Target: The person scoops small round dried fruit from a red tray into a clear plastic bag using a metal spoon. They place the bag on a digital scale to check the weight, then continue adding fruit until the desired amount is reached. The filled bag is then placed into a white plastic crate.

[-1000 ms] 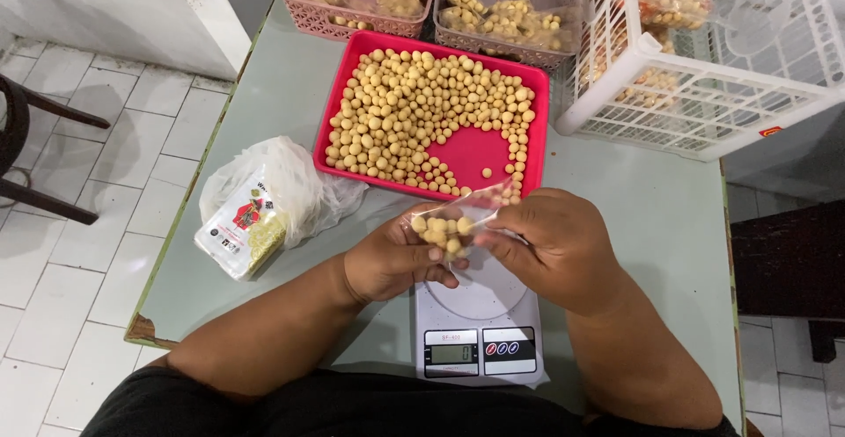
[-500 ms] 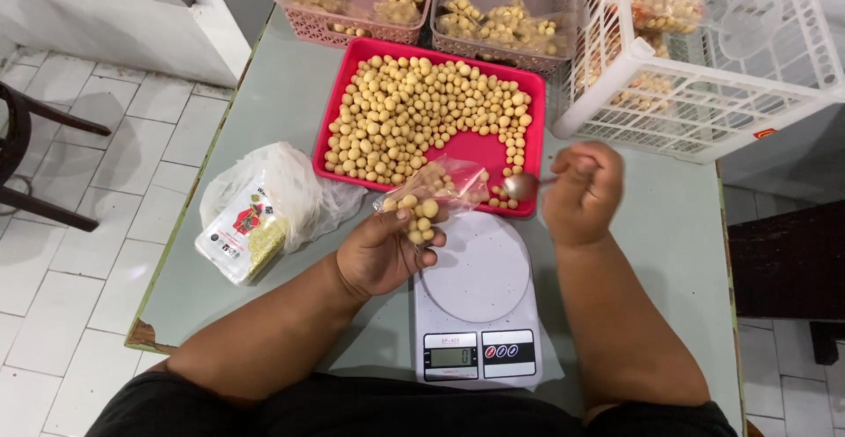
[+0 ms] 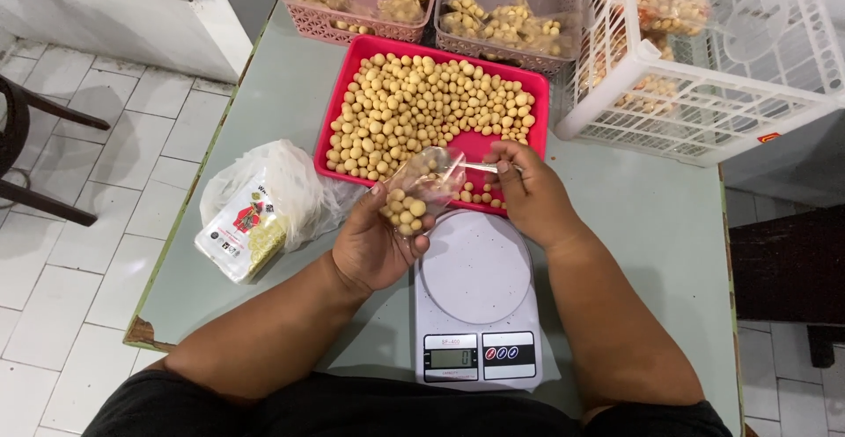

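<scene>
My left hand [image 3: 377, 245] holds a small clear plastic bag [image 3: 417, 192] partly filled with round tan snack balls, just left of the white kitchen scale [image 3: 475, 296]. A metal spoon [image 3: 475, 167] is gripped in my right hand [image 3: 528, 195], its bowl at the bag's open mouth. Both hands hover over the near edge of a red tray [image 3: 493, 146] heaped with the same tan balls [image 3: 414, 107]. The scale's round platform is bare.
A crumpled clear bag of printed labels [image 3: 255, 212] lies left on the grey-green table [image 3: 651, 217]. Two pink baskets [image 3: 361, 28] [image 3: 493, 45] with filled bags stand behind the tray, a white wire basket [image 3: 704, 94] at right. Tiled floor and a dark chair leg [image 3: 44, 199] lie left.
The bag was lifted off the scale by my left hand. My right hand went to the tray with the spoon, then brought it back to the bag's mouth.
</scene>
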